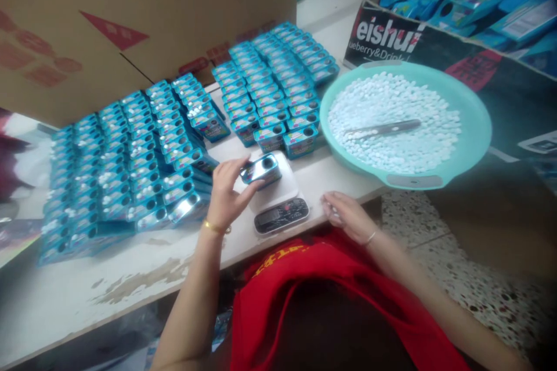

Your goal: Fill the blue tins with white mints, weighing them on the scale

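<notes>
A small blue box (266, 169) with a dark round hole in its top is on the white kitchen scale (290, 184). My left hand (230, 192) grips this box by its left end, between thumb and fingers. My right hand (346, 215) is at the table's front edge, right of the scale, its fingers curled round small white pieces. Beyond it, a turquoise basin (476, 122) holds many white tablets (391, 98), and a metal utensil (385, 128) lies on top of them.
Rows of blue boxes (270, 69) stand behind the scale, and more rows (126, 156) fill the left; white tablets sit on some. A large cardboard sheet (174, 11) rises behind. At the right, a dark carton (391, 40) is full of blue boxes.
</notes>
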